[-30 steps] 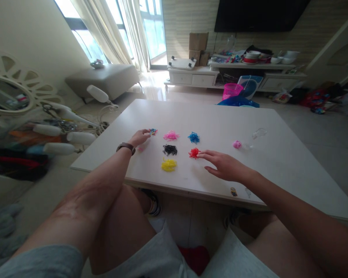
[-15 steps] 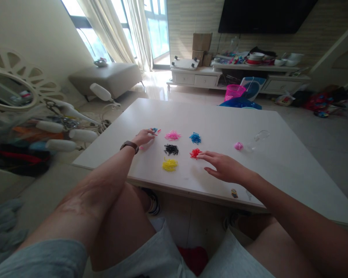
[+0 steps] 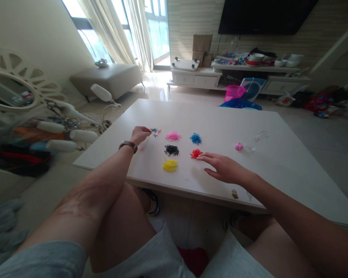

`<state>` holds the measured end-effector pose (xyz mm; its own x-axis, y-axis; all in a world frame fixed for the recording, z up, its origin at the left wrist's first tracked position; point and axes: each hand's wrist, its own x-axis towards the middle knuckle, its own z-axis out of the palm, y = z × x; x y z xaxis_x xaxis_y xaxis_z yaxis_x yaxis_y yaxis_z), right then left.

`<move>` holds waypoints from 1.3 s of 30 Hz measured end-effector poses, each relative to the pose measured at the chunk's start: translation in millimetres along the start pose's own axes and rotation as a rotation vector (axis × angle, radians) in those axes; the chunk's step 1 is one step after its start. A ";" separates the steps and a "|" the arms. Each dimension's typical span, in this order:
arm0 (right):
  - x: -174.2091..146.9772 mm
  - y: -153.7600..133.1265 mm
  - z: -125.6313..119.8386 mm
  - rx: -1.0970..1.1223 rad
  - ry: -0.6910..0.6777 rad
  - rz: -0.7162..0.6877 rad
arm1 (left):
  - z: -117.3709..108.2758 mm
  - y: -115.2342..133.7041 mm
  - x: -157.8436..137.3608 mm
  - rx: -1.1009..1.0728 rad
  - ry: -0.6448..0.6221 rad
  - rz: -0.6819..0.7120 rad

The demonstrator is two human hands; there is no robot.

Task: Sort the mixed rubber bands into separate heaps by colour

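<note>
My left hand [image 3: 140, 134] is at the left of the white table [image 3: 220, 119], fingertips pinched together at the edge of a small mixed group of coloured pieces [image 3: 154, 131]. Whatever is between those fingertips is too small to make out. My right hand [image 3: 224, 166] is open, palm down, its outstretched fingertips at the right edge of a pile of small red pieces [image 3: 195, 153]. Between the hands lie a pink pile [image 3: 173, 136], a blue pile [image 3: 195, 138], a black pile [image 3: 171, 150] and a yellow pile [image 3: 170, 165] of similar thin, loop-like pieces.
Right of the piles lie a pink round cap [image 3: 239, 146] and a clear plastic container [image 3: 262, 135]. A small cartoon sticker [image 3: 234, 194] is near the front edge. Beyond the table stands a pink basket [image 3: 234, 93]; white lamp-like arms [image 3: 84, 135] are at the left.
My left hand has drawn back slightly to the left and up, uncovering more of the mixed pieces. My right hand stays at the red pile.
</note>
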<state>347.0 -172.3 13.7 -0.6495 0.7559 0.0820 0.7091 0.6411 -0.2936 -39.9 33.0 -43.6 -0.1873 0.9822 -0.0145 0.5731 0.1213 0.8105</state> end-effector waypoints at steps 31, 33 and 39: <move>17.6 -5.3 11.6 0.061 0.051 0.002 | 54.5 91.0 -94.7 -0.290 -0.966 0.380; 18.7 -4.9 14.1 0.067 0.050 0.001 | 57.1 91.3 -96.7 -0.293 -0.985 0.389; 20.8 -4.7 18.4 0.089 0.058 0.001 | 58.0 96.2 -100.1 -0.273 -0.976 0.416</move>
<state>325.1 -162.0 -0.8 -0.6299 0.7647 0.1360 0.6810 0.6279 -0.3767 80.2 -45.3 1.9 0.7614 0.6445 -0.0700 0.2267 -0.1636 0.9601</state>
